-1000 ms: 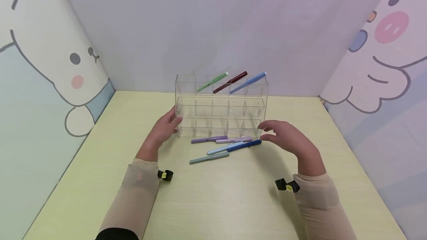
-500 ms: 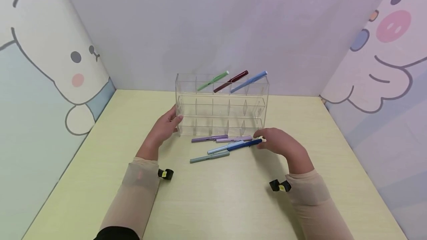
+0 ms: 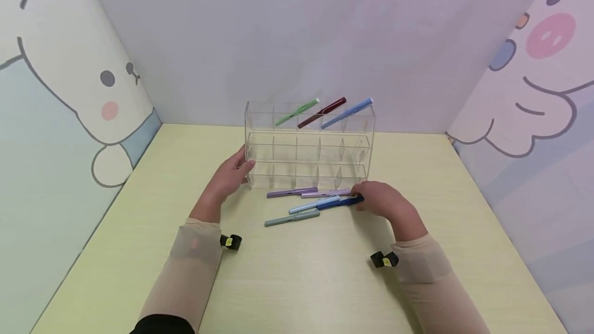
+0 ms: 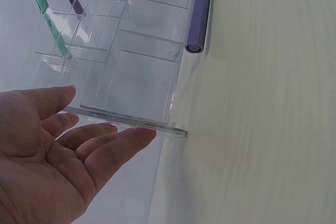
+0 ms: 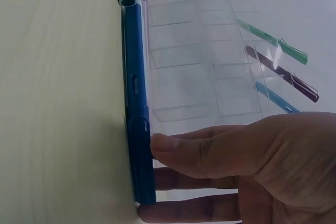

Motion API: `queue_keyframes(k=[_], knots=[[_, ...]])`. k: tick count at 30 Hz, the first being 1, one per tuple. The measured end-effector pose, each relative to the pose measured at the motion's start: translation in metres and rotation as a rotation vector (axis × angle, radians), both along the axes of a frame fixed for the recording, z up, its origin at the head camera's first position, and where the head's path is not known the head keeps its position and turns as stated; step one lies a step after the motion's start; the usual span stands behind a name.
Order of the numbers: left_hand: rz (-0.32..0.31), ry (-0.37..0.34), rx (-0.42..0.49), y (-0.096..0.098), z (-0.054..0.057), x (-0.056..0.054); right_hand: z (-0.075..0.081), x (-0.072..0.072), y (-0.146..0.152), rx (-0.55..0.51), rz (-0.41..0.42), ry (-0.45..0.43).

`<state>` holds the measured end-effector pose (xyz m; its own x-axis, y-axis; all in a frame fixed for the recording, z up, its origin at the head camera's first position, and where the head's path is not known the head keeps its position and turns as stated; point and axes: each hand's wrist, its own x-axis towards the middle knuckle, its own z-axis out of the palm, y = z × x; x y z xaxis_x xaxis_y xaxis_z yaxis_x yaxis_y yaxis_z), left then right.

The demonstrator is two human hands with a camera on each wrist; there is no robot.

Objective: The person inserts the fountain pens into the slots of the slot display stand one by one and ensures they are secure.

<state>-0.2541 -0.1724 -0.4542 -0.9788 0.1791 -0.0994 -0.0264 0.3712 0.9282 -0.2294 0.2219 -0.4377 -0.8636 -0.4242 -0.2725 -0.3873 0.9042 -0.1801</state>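
Note:
A clear acrylic pen rack (image 3: 307, 153) with tiered compartments stands at the back of the table. My left hand (image 3: 230, 174) holds its left side panel, the thumb in front and the fingers along the outside, as the left wrist view shows. My right hand (image 3: 381, 201) pinches the capped end of a dark blue pen (image 5: 135, 72) lying on the table. Close by lie a light blue pen (image 3: 314, 204), a grey-green pen (image 3: 292, 218), a purple pen (image 4: 199, 19) and a lilac pen (image 3: 326, 194).
In the rack's top tier lean a green pen (image 3: 297, 112), a dark red pen (image 3: 322, 113) and a blue pen (image 3: 347, 113). A pale wall (image 3: 297, 30) rises behind the table (image 3: 297, 282), with cartoon-printed panels on both sides.
My right hand has moved left and down from the rack's right corner to the dark blue pen and taken hold of its end. That pen has shifted slightly. The left hand stays put.

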Motion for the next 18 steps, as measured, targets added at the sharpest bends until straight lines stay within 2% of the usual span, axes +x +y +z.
queue_keyframes(k=[10, 18], knots=[[0.004, -0.003, -0.008, 0.000, 0.000, 0.000, -0.009, 0.003, -0.011, 0.082, 0.025, 0.022], [0.004, 0.000, -0.008, 0.000, 0.000, 0.000, -0.008, 0.004, -0.009, 0.072, 0.057, 0.065]])
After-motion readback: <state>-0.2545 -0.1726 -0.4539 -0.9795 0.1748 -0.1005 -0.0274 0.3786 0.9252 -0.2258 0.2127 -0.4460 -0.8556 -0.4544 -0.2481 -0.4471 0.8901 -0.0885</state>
